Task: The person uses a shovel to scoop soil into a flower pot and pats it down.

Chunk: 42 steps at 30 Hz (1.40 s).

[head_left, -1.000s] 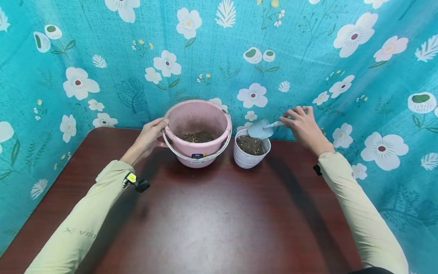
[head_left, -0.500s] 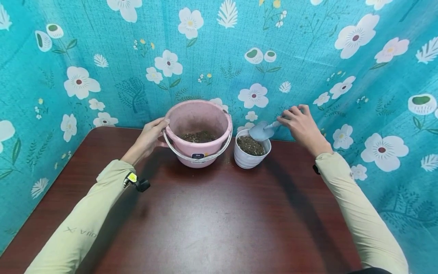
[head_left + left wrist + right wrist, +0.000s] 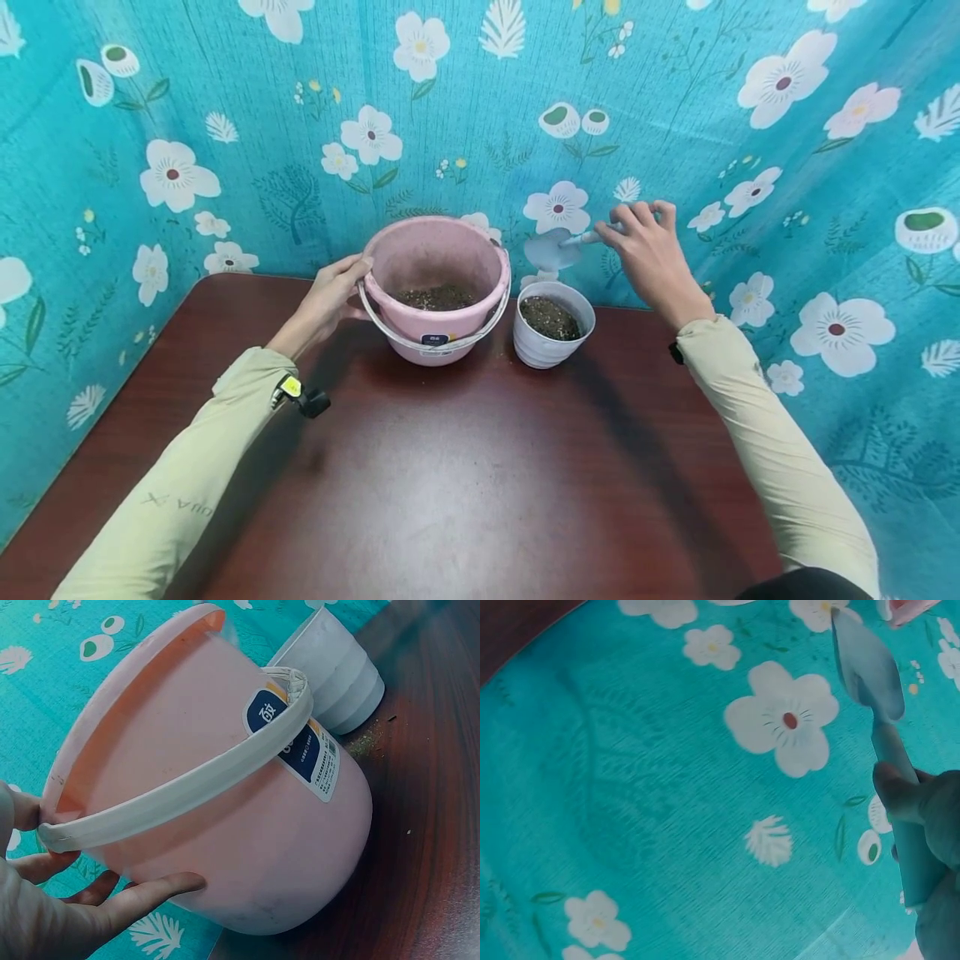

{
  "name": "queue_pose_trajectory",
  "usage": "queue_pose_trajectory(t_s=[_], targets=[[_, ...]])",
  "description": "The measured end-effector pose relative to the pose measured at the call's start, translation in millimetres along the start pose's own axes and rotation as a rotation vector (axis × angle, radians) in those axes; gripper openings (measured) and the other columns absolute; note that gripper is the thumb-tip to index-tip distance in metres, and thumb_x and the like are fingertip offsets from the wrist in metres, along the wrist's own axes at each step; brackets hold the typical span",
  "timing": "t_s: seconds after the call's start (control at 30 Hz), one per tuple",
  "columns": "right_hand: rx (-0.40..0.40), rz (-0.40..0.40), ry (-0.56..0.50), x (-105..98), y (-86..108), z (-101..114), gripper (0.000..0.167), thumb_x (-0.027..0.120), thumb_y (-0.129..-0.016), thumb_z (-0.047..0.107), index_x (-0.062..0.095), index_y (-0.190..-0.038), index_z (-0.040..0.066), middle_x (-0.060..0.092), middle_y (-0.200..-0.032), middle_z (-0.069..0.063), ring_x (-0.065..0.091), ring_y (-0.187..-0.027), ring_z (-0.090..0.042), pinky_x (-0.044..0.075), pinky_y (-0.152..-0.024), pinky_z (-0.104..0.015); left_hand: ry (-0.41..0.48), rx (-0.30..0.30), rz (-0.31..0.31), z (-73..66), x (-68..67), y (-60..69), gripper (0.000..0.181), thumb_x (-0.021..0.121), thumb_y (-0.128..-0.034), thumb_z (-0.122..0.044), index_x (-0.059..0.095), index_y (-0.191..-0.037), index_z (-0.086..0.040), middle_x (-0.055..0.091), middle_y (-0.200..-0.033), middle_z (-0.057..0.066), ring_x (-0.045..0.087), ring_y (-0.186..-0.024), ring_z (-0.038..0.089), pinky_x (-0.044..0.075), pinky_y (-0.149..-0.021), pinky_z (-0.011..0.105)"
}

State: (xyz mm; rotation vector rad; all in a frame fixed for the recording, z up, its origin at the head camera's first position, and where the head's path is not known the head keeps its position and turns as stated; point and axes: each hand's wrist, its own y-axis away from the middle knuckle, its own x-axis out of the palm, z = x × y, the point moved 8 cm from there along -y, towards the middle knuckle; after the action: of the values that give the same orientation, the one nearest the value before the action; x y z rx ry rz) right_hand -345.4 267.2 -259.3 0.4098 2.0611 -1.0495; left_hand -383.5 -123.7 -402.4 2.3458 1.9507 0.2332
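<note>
A pink bucket (image 3: 420,246) with a white handle (image 3: 187,787) stands on the table at the back, with dark soil (image 3: 438,297) inside. My left hand (image 3: 322,302) holds its left rim, thumb against the outer wall in the left wrist view. Right of the bucket is a white ribbed pot (image 3: 542,350), filled part way with speckled soil (image 3: 551,319). My right hand (image 3: 651,254) grips a light blue trowel (image 3: 551,250) by its handle above the pot. In the right wrist view, the blade (image 3: 866,667) carries no visible soil.
A dark reddish-brown table (image 3: 450,467) carries the bucket and pot near its back edge. Directly behind hangs a teal flowered curtain (image 3: 465,108). A few crumbs of soil (image 3: 366,742) lie between the two containers.
My right hand has lifted the trowel from the pot's rim and moved it up and slightly left. The left hand and the bucket have stayed put.
</note>
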Motion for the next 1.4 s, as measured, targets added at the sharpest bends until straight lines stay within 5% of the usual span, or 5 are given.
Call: queue_pose_trajectory(t_s=[0.4, 0.6, 0.97, 1.2, 1.4], targets=[[0.035, -0.191, -0.021, 2.1, -39.5, 41.1, 0.031, 0.048, -0.105, -0.010, 0.072, -0.118, 0.004, 0.058, -0.110, -0.020, 0.049, -0.101, -0.040, 0.034, -0.093, -0.062, -0.019, 0.026, -0.009, 0.6, 0.7, 0.8, 0.059, 0.050, -0.1104, -0.036, 0.040, -0.161, -0.006, 0.045, -0.148, 0.023, 0.057, -0.111, 0.019, 0.064, -0.068, 0.030], [0.015, -0.183, -0.050, 10.8, -58.3, 67.0, 0.037, 0.052, -0.098, -0.016, 0.071, -0.122, 0.005, 0.058, -0.111, -0.018, 0.050, -0.105, -0.039, 0.035, -0.096, -0.060, -0.020, 0.010, -0.004, 5.5, -0.2, -1.1, 0.061, 0.050, -0.1102, -0.036, 0.039, -0.162, -0.006, 0.044, -0.149, 0.022, 0.055, -0.117, 0.022, 0.065, -0.069, 0.031], [-0.086, 0.101, 0.115, 72.3, -86.8, 118.3, 0.016, 0.065, -0.103, 0.013, 0.080, -0.110, 0.011, 0.058, -0.114, -0.011, 0.044, -0.106, -0.030, 0.037, -0.101, -0.050, -0.016, 0.008, -0.014, 5.9, -2.0, -0.9, 0.061, 0.050, -0.1100, -0.036, 0.038, -0.162, -0.007, 0.046, -0.143, 0.020, 0.055, -0.108, 0.017, 0.064, -0.068, 0.030], [-0.068, 0.279, 0.125, 103.0, -117.3, 145.5, 0.014, 0.069, -0.100, 0.011, 0.082, -0.093, 0.012, 0.063, -0.118, -0.009, 0.047, -0.113, -0.029, 0.036, -0.103, -0.047, -0.009, 0.030, -0.024, 0.7, -3.5, 0.7, 0.059, 0.052, -0.1094, -0.034, 0.042, -0.160, -0.006, 0.046, -0.143, 0.021, 0.054, -0.108, 0.017, 0.065, -0.067, 0.031], [0.003, 0.510, 0.124, 130.8, -125.2, 152.8, 0.020, 0.063, -0.104, 0.013, 0.082, -0.097, 0.013, 0.065, -0.121, -0.012, 0.049, -0.117, -0.029, 0.037, -0.105, -0.045, -0.001, 0.025, -0.013, -0.7, -3.0, 0.4, 0.059, 0.051, -0.1095, -0.035, 0.041, -0.161, -0.007, 0.046, -0.145, 0.021, 0.056, -0.109, 0.017, 0.065, -0.066, 0.031]])
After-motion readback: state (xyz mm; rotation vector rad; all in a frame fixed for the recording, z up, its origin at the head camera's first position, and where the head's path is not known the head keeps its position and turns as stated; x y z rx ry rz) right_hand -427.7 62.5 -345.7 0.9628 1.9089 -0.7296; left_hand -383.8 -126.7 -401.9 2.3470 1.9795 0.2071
